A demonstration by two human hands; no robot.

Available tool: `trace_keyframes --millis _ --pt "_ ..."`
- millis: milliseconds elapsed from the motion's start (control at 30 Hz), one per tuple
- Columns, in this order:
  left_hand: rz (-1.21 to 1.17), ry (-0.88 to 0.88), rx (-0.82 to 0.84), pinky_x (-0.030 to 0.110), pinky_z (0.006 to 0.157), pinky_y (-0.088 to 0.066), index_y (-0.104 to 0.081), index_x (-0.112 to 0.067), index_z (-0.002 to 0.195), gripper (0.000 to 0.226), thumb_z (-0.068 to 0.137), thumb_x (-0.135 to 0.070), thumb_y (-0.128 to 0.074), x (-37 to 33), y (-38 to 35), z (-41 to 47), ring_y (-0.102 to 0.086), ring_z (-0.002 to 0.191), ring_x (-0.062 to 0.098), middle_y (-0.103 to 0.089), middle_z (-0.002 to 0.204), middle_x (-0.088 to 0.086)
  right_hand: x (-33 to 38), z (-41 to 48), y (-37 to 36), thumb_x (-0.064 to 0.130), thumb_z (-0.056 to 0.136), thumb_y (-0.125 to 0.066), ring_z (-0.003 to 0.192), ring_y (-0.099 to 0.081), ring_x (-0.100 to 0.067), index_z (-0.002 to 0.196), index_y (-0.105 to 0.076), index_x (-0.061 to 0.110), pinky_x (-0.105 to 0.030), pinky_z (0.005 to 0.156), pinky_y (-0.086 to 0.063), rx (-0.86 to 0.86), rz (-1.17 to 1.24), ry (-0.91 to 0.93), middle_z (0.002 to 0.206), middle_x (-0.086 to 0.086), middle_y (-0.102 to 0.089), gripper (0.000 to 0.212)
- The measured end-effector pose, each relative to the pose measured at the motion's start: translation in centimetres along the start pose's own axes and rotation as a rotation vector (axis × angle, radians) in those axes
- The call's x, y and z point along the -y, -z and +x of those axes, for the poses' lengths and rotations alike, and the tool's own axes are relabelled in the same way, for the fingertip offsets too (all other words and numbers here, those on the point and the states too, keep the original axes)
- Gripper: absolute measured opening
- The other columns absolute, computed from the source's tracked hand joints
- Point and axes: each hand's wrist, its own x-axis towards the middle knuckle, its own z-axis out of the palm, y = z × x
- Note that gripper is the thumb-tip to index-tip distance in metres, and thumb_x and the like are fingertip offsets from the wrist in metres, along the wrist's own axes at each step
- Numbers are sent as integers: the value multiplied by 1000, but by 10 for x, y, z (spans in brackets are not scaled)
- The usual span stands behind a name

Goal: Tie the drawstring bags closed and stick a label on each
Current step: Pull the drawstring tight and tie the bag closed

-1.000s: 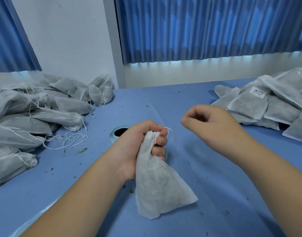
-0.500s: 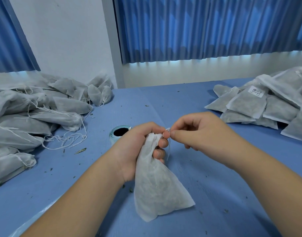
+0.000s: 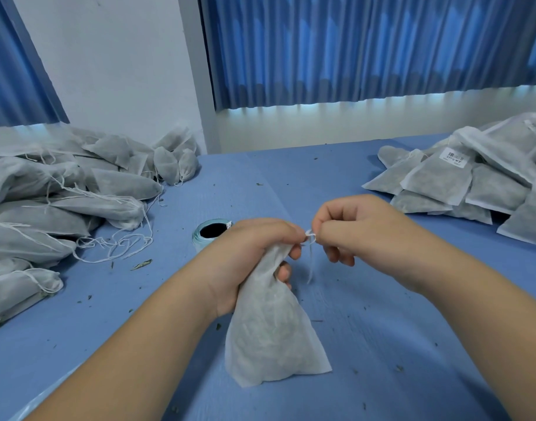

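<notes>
Fingers (image 3: pixel 329 218) of the right hand (image 3: pixel 370 235) pinch the drawstring (image 3: pixel 311 262) just right of the left hand (image 3: pixel 251 256), which grips the neck of the upright bag (image 3: pixel 269 335) on the near desk (image 3: pixel 397 344).

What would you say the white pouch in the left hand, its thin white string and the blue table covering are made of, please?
The white pouch looks like matte non-woven fabric: soft creases, dark contents showing faintly through. The thin white string seems cotton or similar cord, limp and dull. The blue table covering is probably thin plastic or non-woven sheet, faintly ribbed.
</notes>
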Motion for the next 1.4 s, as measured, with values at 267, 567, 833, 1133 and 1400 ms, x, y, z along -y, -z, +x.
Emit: trace_keyframes --millis 267,567,833,1133,1400 --pt "48 -60 -94 28 54 -46 -65 -12 69 15 83 -15 -67 0 -4 -1 -48 46 16 -57 70 4 -2 1 2 21 77 -62 55 -56 -9 68 -63 21 -27 55 -42 -8 18 12 59 4 -61 8" --pt "47 -102 -178 30 55 -46 -67 -17 61 26 87 -16 -64 -1 -8 -2 -49 46 16 -59 66 0 -1 2 -5 2 82 -68 58 -65 -12 80 -61 10 -21 50 -46 -65 169 104 60 -1 -64 11" --pt "131 -146 -259 20 44 -42 -64 -19 57 30 87 -18 -66 -1 -13 -4 -51 42 14 -55 50 -4 -3 2 -11 8 81 -68 68 -65 -22 75 -70 23 -28 59 -50 -218 -73 179 67 4 -68 16" --pt "321 -351 -486 14 44 -40 -68 -18 76 14 89 -12 -64 4 -22 -1 -57 41 12 -66 70 -8 0 0 -11 16 84 -66 72 -68 -23 71 -72 26 -43 67 -55 -189 -101 115 67 3 -70 17" --pt "501 -374 -550 8 42 -37 -68 -24 74 17 90 -22 -66 4 -24 -2 -58 42 4 -64 63 -19 2 -1 -8 19 83 -67 75 -68 -29 69 -73 24 -51 67 -55 -198 -59 65 67 3 -71 15"
